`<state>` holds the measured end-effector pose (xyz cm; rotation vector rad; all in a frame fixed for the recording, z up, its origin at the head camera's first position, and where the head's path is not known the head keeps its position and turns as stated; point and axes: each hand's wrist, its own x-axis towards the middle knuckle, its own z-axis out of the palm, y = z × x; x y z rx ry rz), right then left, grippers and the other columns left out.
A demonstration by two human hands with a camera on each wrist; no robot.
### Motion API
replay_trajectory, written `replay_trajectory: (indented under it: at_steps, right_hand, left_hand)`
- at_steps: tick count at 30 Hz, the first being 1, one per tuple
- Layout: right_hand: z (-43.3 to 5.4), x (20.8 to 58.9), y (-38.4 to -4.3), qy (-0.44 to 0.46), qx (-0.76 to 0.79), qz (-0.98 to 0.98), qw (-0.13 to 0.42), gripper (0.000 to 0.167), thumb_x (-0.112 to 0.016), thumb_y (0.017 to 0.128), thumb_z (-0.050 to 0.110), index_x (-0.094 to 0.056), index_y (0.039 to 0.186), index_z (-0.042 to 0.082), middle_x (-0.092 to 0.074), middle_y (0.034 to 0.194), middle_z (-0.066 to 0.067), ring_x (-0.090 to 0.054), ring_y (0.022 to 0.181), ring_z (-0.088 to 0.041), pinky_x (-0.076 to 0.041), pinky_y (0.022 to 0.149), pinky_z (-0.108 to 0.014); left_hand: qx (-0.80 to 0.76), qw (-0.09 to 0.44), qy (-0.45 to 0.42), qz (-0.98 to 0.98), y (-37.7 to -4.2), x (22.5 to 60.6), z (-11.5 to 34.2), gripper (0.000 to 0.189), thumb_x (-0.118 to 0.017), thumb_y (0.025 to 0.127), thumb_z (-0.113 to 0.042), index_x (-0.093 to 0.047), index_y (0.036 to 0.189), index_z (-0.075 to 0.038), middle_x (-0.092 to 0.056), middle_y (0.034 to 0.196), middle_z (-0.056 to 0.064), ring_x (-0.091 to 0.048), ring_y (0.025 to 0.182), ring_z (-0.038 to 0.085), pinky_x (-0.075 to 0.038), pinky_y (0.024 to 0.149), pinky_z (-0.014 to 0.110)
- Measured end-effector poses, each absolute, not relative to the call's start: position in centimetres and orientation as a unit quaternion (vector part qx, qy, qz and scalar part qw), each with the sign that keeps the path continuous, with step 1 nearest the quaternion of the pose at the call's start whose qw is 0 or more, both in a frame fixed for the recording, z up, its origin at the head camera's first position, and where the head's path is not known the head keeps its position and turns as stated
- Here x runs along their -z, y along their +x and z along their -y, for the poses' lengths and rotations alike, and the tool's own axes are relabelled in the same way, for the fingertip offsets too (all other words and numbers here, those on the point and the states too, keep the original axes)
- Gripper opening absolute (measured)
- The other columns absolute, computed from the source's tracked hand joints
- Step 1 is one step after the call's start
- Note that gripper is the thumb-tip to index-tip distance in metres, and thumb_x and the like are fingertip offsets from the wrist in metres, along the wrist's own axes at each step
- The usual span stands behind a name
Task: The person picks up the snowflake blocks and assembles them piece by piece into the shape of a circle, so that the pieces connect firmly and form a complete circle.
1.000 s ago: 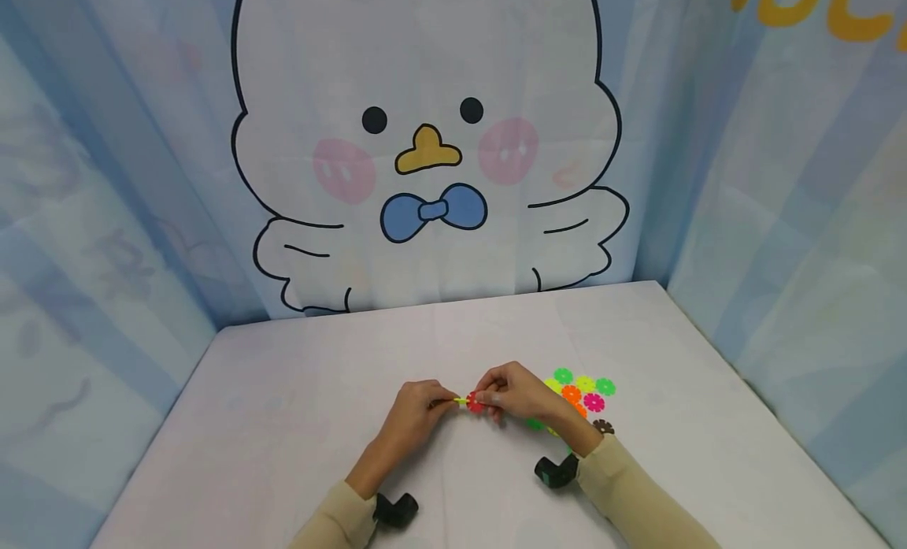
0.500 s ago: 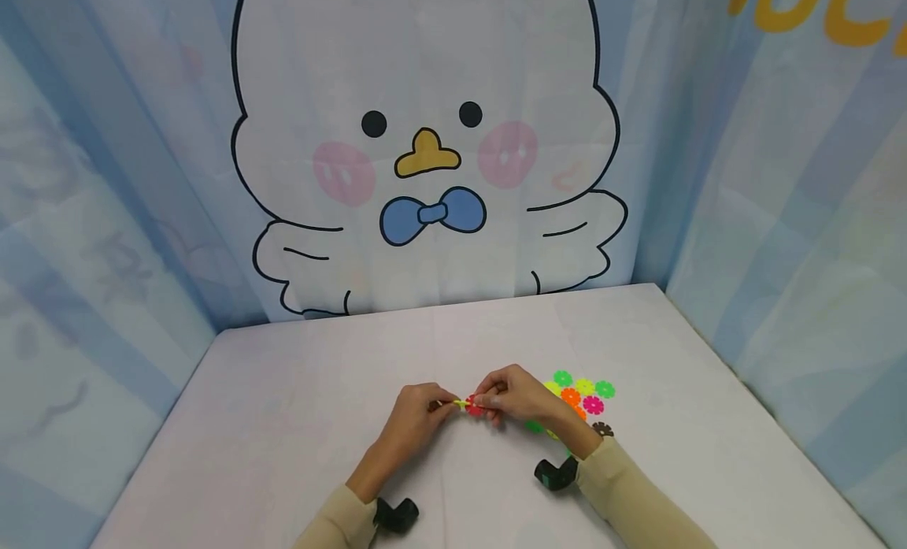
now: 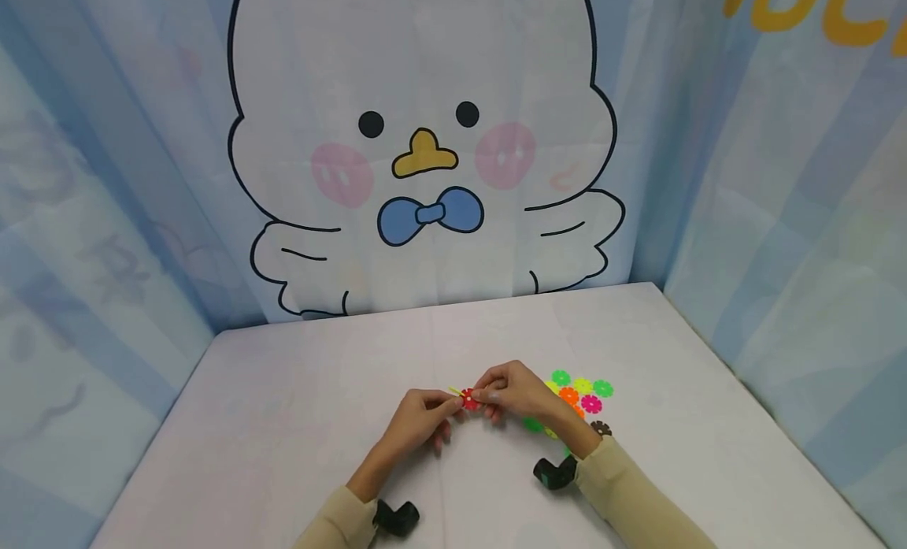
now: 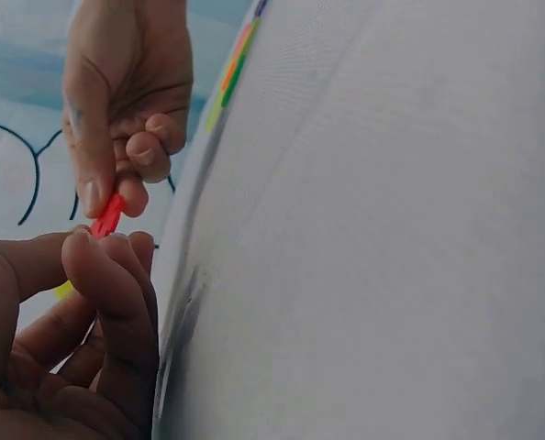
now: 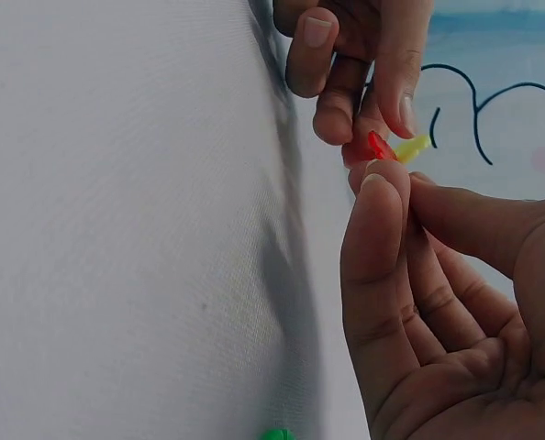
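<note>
Over the table, my left hand [image 3: 416, 417] and right hand [image 3: 517, 391] meet at a small red notched snowflake disc [image 3: 469, 399]. My right thumb and fingertips pinch its right side. At its left edge, my left thumb and fingertips hold it. A yellow disc [image 3: 456, 391], seen edge-on, sticks out up and left from the red one. In the right wrist view the yellow disc [image 5: 414, 148] joins the red disc [image 5: 380, 145] between the two hands. Fingertips cover much of the red disc [image 4: 108, 218] in the left wrist view.
Several loose discs in green, yellow, orange [image 3: 569, 395], pink [image 3: 591, 405] and brown [image 3: 601, 428] lie on the white table [image 3: 319, 423] right of the hands, partly behind the right forearm. Black wrist devices [image 3: 398, 519] sit at both sleeves. A curtain with a cartoon bird [image 3: 425, 257] stands behind.
My left fingers have shifted from the yellow disc to the red disc's left edge, and the left hand has opened out below. The yellow disc now tilts up and left. The right hand barely moved.
</note>
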<state>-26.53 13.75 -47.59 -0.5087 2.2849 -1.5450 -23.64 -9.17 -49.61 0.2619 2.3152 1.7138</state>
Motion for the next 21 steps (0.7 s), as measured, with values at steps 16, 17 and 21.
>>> replay_trajectory:
  at_steps: [16,17,21]
  right_hand:
    - [-13.3,47.7,-26.4,-0.195,0.501,-0.827,0.162,0.016,-0.075,0.099,0.018,-0.076,0.1,0.002,-0.077,0.075,-0.01,-0.068,0.057,-0.014,-0.061,0.057,-0.032]
    - [-13.5,47.7,-26.4,-0.2,0.494,-0.831,0.159,0.016,-0.075,0.099,0.019,-0.076,0.1,0.003,-0.077,0.077,-0.01,-0.067,0.058,-0.014,-0.061,0.058,-0.032]
    - [-14.5,47.3,-26.8,-0.208,0.453,-0.856,0.134,0.015,-0.075,0.1,0.021,-0.076,0.101,0.006,-0.078,0.084,-0.005,-0.066,0.062,-0.014,-0.059,0.058,-0.031]
  left_hand:
    - [-0.632,0.138,0.04,-0.761,-23.5,49.7,8.9,0.026,-0.079,0.096,-0.019,-0.078,0.107,0.005,-0.064,0.065,-0.003,-0.052,0.047,0.006,-0.047,0.045,0.022]
    - [-0.633,0.137,0.04,-0.761,-23.5,49.7,8.9,0.026,-0.079,0.096,-0.019,-0.077,0.107,0.005,-0.065,0.065,-0.003,-0.053,0.048,0.006,-0.047,0.045,0.022]
    - [-0.638,0.137,0.032,-0.757,-23.4,49.7,9.0,0.026,-0.08,0.095,-0.019,-0.077,0.107,0.005,-0.065,0.067,-0.003,-0.053,0.05,0.006,-0.048,0.046,0.022]
